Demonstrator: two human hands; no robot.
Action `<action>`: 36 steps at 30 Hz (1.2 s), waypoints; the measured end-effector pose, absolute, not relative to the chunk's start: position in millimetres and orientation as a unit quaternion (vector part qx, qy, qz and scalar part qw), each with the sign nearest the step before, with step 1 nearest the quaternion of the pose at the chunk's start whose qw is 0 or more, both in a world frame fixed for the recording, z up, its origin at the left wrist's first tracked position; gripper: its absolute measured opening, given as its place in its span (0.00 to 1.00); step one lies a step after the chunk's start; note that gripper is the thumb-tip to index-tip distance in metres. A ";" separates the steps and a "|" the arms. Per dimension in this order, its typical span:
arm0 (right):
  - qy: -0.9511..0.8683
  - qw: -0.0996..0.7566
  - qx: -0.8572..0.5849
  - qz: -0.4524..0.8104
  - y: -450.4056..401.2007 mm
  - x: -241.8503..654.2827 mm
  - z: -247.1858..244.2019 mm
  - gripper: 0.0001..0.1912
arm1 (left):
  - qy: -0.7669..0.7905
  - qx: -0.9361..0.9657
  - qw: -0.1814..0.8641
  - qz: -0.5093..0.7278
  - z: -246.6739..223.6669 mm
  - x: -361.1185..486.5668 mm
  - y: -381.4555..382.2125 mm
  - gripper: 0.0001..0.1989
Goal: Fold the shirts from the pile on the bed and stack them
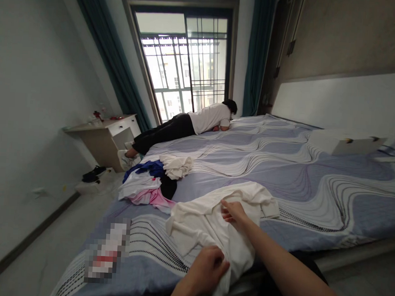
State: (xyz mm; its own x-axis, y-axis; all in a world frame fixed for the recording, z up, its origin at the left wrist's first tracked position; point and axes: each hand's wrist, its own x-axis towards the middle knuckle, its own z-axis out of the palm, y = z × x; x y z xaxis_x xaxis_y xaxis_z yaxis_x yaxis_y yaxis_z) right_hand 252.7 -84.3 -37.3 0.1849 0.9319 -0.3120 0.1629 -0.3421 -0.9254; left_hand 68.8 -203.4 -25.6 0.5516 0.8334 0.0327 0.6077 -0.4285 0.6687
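Observation:
A white shirt (210, 215) lies spread and wrinkled on the bed near its front edge, its lower part hanging towards me. My left hand (209, 270) is at the lower part of the shirt, fingers curled on the cloth near the bed's edge. Farther up, my right hand (234, 212) touches the middle of the shirt, fingers bent and pinching the fabric. Beyond the shirt to the left is a heap of clothes (142, 187) in white, pink, blue and black, with a cream garment (176, 166) beside it.
A person (209, 117) lies face down across the far side of the bed (249, 164). A white box (343, 142) stands at the right. Beyond the bed's left side is a desk (109, 125). A blurred-out item (107, 253) lies at the near left.

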 end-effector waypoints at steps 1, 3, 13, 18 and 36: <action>-0.415 0.392 -0.662 0.486 -77.7 251.0 -40.9 0.18 | 0.444 0.821 0.300 0.195 -20.7 66.6 -199.3 0.13; -0.423 0.386 -0.659 0.487 -68.1 248.0 -49.4 0.16 | 0.509 0.794 0.210 0.259 -15.9 53.7 -181.3 0.13; -0.716 0.307 -0.568 0.265 -25.2 282.6 -39.8 0.44 | 0.668 0.685 0.136 0.256 -51.4 -28.3 -49.7 0.10; -0.713 0.268 -0.626 0.164 1.0 344.4 -30.8 0.41 | 0.673 0.638 0.177 0.329 -54.2 -59.0 -7.6 0.13; -0.609 0.386 -0.676 0.152 -55.7 271.9 -51.9 0.11 | 0.586 0.606 0.263 0.469 -49.7 -32.9 -27.0 0.21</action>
State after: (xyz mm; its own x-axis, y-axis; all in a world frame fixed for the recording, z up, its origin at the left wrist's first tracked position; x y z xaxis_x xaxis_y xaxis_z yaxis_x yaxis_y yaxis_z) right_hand 271.9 -55.7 -51.9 0.2116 0.9409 0.2645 0.7061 0.0400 -0.7070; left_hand -32.9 -27.0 -49.7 -0.1265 0.9571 0.2607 0.4626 -0.1755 0.8690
